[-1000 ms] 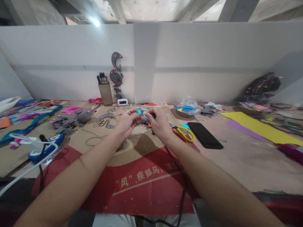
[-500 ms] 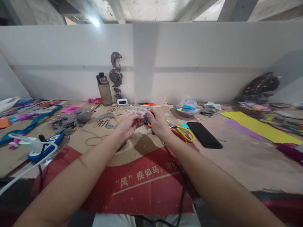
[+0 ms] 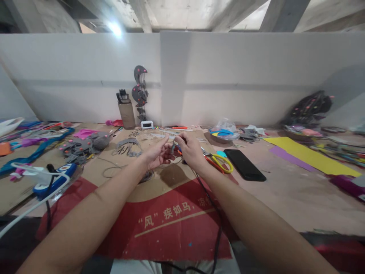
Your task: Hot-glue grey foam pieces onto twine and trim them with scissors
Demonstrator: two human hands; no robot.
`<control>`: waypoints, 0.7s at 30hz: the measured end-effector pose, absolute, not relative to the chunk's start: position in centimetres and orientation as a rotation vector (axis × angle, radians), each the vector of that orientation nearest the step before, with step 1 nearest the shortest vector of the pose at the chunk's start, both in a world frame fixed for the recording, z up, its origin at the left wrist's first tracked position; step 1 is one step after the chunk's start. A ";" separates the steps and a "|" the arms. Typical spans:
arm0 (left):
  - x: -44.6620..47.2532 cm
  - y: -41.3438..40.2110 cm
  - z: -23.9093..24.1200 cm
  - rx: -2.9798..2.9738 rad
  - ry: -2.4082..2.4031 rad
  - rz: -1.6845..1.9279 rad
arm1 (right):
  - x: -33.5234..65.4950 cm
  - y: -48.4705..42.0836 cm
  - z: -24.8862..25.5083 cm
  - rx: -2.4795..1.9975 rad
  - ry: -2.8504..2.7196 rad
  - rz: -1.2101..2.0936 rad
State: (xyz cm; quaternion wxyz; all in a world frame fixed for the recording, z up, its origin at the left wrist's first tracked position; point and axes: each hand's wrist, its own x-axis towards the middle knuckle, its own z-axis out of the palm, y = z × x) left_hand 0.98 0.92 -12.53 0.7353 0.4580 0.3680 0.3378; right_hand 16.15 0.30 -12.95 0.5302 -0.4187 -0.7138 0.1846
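Pinching: right hand [image 3: 190, 149], one small grey-teal piece [image 3: 173, 147].
Left hand [image 3: 159, 153], loosely open, beside it; contact unclear. Yellow-handled scissors [image 3: 214, 156], then black phone [image 3: 244, 164], right, on bench [image 3: 296, 201].

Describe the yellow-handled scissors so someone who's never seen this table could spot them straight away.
Find the big cardboard sheet with the red near half, under the person's forearms. At its right side, between the right hand and the black phone, lie the scissors. Their bright yellow loop handle sets them apart from the flat, dark phone.
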 end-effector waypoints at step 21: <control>1.2 1.0 -12.6 1.385 0.853 1.050 | 16.8 0.3 -12.3 -1.185 -1.780 0.046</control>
